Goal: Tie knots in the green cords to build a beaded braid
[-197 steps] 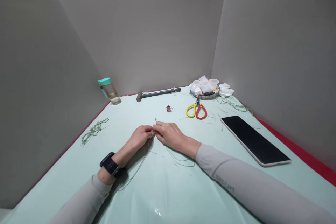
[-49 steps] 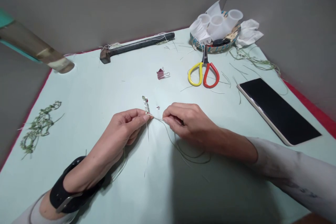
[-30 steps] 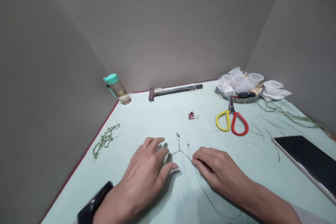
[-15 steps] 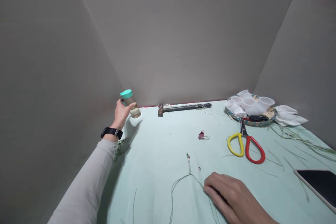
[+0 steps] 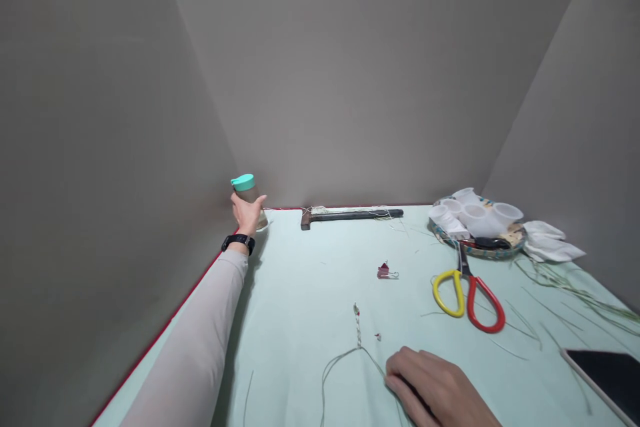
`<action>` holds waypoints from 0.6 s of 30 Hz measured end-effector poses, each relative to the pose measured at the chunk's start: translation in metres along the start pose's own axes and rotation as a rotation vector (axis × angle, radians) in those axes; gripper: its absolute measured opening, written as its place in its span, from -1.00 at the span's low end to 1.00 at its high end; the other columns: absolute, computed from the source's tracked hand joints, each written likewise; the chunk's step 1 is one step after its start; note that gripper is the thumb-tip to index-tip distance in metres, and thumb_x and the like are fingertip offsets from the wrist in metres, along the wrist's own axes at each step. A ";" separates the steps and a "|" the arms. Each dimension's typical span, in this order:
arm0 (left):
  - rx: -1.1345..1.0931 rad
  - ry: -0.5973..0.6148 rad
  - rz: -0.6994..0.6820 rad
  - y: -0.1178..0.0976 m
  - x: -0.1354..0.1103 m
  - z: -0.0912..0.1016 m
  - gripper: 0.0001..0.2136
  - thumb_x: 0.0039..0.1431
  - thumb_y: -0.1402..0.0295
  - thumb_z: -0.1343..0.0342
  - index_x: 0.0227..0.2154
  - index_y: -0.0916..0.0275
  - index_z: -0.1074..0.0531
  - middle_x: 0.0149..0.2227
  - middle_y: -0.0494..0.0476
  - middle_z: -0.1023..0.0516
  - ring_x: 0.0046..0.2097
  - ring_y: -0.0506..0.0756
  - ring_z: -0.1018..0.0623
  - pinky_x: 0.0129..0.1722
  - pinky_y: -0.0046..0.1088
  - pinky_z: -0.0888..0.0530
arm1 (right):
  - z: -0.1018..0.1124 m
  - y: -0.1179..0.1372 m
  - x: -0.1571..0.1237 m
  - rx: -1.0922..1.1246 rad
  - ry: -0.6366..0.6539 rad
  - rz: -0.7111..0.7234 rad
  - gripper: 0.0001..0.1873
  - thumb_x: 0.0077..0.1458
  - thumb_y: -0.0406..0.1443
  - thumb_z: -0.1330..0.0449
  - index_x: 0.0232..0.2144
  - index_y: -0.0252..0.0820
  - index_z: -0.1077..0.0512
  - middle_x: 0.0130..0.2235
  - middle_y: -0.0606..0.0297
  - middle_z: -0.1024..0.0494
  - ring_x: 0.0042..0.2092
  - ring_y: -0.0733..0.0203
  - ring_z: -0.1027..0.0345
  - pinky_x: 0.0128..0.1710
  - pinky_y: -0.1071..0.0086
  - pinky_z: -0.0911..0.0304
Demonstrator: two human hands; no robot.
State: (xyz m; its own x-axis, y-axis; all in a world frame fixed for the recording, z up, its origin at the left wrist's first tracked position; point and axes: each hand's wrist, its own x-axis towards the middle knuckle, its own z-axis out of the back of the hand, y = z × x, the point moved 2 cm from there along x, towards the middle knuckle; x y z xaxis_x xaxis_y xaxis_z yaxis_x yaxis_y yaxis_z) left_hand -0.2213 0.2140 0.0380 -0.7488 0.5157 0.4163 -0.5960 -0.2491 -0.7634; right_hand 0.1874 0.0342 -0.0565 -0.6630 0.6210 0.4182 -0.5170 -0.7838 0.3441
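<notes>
At the far left corner of the table my left hand [image 5: 247, 212] is around a clear water bottle [image 5: 246, 193] with a turquoise lid. Its thumb sticks out to the right, and the hand hides part of the bottle's body. Near the front, my right hand [image 5: 435, 383] rests on the cloth with curled fingers, the fingertips pinching a thin green cord [image 5: 371, 358]. That cord joins a short knotted strand [image 5: 358, 332] with a small red and green piece at its top. A tiny bit [image 5: 378, 337] lies just right of the strand.
A pink binder clip [image 5: 385, 271] lies mid-table, with a hammer [image 5: 350, 215] along the back edge. To the right are scissors [image 5: 470, 297], a basket [image 5: 493, 253] of white cups, white tissues [image 5: 550, 243], loose green cords [image 5: 580, 290] and a phone [image 5: 607, 373].
My left hand has pushed the bottle slightly farther back, and the bottle has gone from tilted to about upright. The view has shifted a little upward. My right hand stays by the cord.
</notes>
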 end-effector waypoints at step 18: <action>-0.131 0.164 -0.200 -0.050 -0.104 0.067 -0.64 0.32 0.23 -0.20 0.12 0.23 -0.41 0.11 0.25 -0.53 0.02 0.22 -0.59 -0.01 -0.06 -0.60 | 0.025 0.021 0.005 0.005 -0.190 -0.002 -0.75 0.35 -0.30 -0.09 0.06 -0.15 -0.24 -0.38 0.40 -0.55 -0.51 0.28 -0.43 -0.48 0.40 -0.39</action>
State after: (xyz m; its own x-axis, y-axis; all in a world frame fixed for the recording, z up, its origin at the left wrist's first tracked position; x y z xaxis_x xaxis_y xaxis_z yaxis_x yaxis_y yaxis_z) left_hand -0.1336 0.1177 0.0662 -0.5574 0.6720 0.4876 -0.6765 -0.0271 -0.7359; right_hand 0.1869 0.0215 -0.0260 -0.5477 0.6142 0.5682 -0.5155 -0.7826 0.3490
